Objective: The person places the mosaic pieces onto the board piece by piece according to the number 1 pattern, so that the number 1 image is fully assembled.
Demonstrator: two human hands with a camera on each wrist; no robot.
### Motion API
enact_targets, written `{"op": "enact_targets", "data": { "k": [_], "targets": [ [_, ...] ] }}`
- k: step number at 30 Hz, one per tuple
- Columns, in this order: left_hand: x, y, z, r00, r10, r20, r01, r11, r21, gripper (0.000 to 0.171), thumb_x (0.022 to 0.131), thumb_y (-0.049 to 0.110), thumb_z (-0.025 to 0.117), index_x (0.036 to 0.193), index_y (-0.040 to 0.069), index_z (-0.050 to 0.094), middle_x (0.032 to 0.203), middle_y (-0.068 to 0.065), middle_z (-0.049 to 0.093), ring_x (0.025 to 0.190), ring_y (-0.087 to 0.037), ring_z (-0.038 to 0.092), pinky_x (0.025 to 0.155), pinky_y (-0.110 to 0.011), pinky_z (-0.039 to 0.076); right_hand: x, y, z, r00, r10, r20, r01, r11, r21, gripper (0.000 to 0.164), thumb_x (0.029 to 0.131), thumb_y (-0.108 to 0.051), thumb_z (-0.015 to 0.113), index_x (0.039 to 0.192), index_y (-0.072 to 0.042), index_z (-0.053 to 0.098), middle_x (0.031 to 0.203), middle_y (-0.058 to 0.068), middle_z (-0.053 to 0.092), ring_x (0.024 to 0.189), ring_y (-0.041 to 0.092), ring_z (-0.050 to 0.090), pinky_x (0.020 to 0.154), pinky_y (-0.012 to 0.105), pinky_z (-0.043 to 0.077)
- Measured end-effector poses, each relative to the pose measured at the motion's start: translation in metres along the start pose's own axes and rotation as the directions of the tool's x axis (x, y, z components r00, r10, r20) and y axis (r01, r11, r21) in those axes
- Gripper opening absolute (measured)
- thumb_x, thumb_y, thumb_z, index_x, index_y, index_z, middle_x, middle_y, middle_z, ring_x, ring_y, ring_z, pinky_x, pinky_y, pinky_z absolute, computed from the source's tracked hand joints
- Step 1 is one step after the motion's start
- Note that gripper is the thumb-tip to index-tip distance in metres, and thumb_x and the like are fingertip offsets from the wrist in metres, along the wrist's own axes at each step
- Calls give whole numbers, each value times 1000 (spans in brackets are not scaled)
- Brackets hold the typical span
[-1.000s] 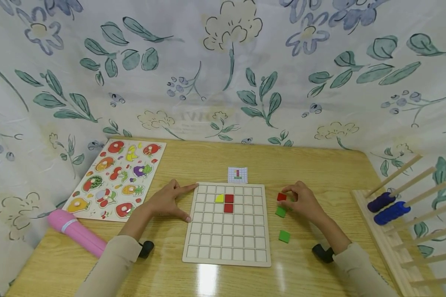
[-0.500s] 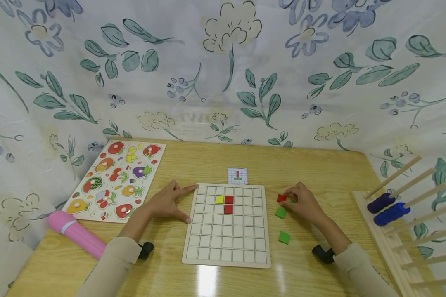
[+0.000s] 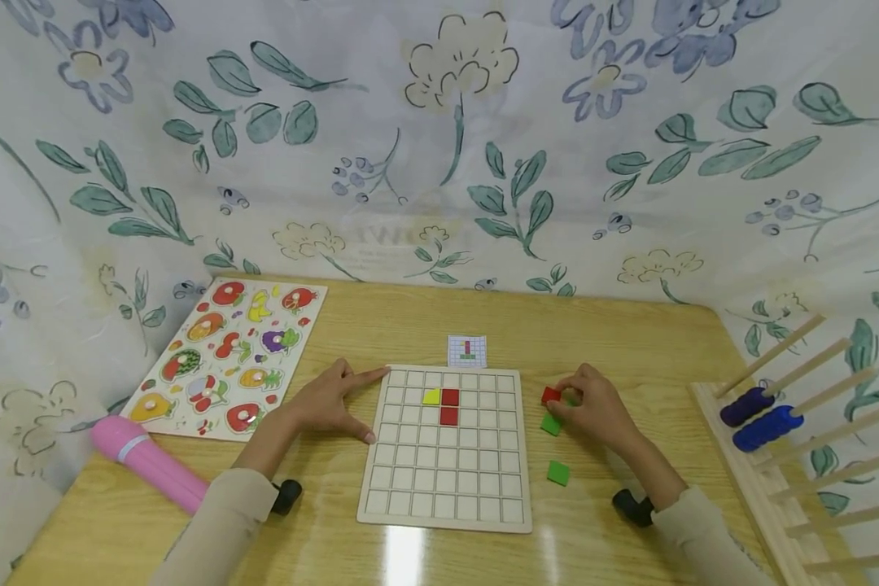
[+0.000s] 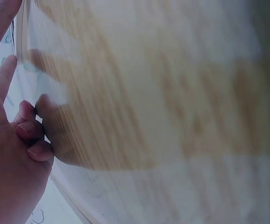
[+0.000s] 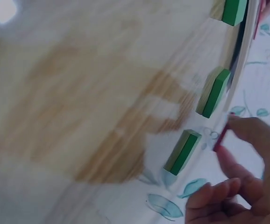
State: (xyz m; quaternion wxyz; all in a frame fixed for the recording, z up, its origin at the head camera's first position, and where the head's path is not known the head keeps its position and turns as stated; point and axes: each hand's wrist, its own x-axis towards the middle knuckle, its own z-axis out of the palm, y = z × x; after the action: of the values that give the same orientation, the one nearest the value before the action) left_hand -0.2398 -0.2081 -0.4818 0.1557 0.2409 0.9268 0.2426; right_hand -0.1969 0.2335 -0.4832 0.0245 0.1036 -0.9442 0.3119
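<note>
A square wooden grid board (image 3: 447, 488) lies on the table. Two red tiles (image 3: 449, 416) stand one behind the other in its cells, and a yellow tile (image 3: 431, 397) with a rounded corner is left of the rear one. My left hand (image 3: 327, 403) touches the board's left side with outstretched thumb and index finger; its other fingers curl in the left wrist view. Right of the board, my right hand (image 3: 593, 407) pinches another red tile (image 5: 223, 135) between thumb and index finger. Nearby lie green tiles (image 3: 558, 473), one partly hidden by the fingers.
Behind the board lies a small printed pattern card (image 3: 467, 351). A fruit puzzle board (image 3: 223, 358) and a pink cylindrical object (image 3: 150, 464) are on the left. At the right edge stands a wooden rack (image 3: 747, 480) with pegs and blue and purple beads (image 3: 767, 427). A floral curtain hangs behind.
The head view has shifted slightly. My right fingers stay at the red tile, which shows a little flatter now. The left hand keeps its place at the board's edge.
</note>
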Motion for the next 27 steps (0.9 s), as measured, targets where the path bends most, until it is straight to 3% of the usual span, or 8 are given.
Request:
{"op": "enact_targets", "data": {
  "k": [5, 17, 27],
  "targets": [
    [1, 0, -1, 1000, 2, 0, -2, 1000, 1, 110, 58, 59, 90, 152, 28, 42, 92, -4, 29, 80, -18, 31, 68, -31, 28, -3, -6, 1, 998, -43, -47, 44, 999, 28, 23, 79, -14, 84, 95, -1, 75, 79, 5, 40, 70, 12, 34, 61, 25, 32],
    [1, 1, 0, 1000, -16, 17, 16, 1000, -22, 111, 57, 61, 89, 152, 32, 40, 93, -4, 28, 82, -19, 31, 70, -33, 30, -9, -14, 3, 996, -80, -41, 82, 995, 57, 20, 78, -14, 83, 93, -4, 74, 79, 6, 42, 72, 12, 35, 61, 25, 33],
    [1, 3, -1, 999, -20, 31, 21, 999, -39, 110, 59, 58, 89, 153, 30, 39, 94, -5, 28, 82, -19, 31, 70, -34, 30, -9, -29, 6, 995, -97, -16, 98, 994, 47, 17, 78, -12, 84, 91, -7, 75, 79, 4, 42, 70, 10, 34, 60, 24, 31]
  ]
}}
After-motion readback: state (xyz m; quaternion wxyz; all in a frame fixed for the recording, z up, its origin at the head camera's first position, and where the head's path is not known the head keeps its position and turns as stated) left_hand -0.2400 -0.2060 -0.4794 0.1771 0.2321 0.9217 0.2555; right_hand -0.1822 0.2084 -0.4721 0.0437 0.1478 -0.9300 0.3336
